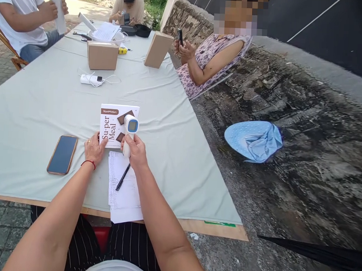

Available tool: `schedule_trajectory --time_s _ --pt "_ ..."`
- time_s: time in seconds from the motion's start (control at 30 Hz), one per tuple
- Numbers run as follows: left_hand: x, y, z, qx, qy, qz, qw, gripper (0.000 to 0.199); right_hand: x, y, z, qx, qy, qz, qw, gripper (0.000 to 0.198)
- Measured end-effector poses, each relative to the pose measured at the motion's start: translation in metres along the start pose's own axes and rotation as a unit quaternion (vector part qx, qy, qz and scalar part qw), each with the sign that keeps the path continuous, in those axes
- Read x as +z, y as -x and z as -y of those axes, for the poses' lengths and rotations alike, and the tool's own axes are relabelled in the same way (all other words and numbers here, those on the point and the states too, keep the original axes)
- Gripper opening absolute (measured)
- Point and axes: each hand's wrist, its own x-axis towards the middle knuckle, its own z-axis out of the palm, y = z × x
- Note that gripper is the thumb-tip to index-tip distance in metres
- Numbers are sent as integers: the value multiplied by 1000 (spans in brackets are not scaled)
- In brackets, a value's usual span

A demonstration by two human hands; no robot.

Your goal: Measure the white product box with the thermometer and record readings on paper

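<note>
A white infrared thermometer [131,125] with a blue-rimmed screen stands upright in my right hand [137,150], whose fingers wrap its handle. Behind it is a white and brown meal box [111,126] marked "Su-per Meal", partly hidden by the thermometer. My left hand [94,148] grips the box at its lower left corner, thumb on the printed face. Just below the box, printed papers [120,204] lie on the table with a black pen [123,177] across them. To the left of my left hand lies a phone [62,154] with a dark screen.
Farther up the cloth-covered table [155,170] are a white device with a cable [92,80], two cardboard boxes [102,56] [158,50] and a basin with papers [106,33]. Several people sit around it. A blue hat [254,140] rests at the right.
</note>
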Motion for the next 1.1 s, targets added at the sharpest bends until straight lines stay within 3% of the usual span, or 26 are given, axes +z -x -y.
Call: schedule_trajectory --time_s 0.17,0.27,0.63,0.97,1.1 --pt "-4 1 -3 -13 -2 10 1000 63 -4 17 7 9 27 -3 1000 40" --pt "-4 2 -3 -1 -11 9 1000 62 -13 36 11 20 40 -26 999 37" --pt "0 -2 -2 -57 -5 -85 995 80 -53 97 20 36 78 -82 993 31" --pt "-1 -5 -2 -62 -6 -91 994 84 -57 107 23 39 82 -98 991 29" --pt "-1 -5 -1 -56 -4 -93 994 86 -68 98 17 28 140 -105 984 32"
